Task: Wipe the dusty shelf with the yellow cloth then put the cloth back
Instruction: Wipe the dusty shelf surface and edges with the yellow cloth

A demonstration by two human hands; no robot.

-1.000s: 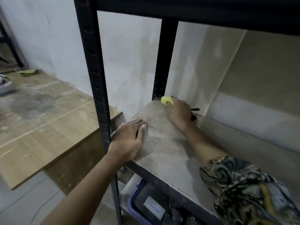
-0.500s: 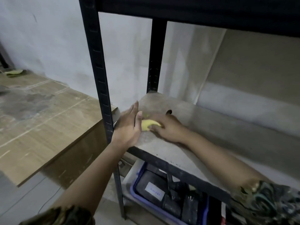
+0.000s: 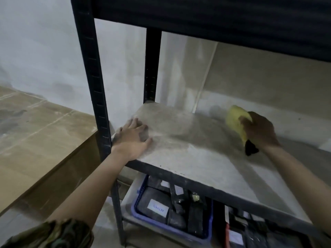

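On grey shelf board [image 3: 188,154] of black metal rack [image 3: 89,77]: dust film showing, streaked lighter toward front. Right hand [image 3: 259,129] gripping bunched yellow cloth [image 3: 236,120], pressing it near back of board; dark piece poking out under palm. Left hand [image 3: 134,138] lying flat, fingers spread, at board's left front corner beside upright. Pale wall [image 3: 44,51] standing behind. Wooden counter [image 3: 35,131] sitting left of rack. Blue basket [image 3: 138,210] holding dark items on tier below.
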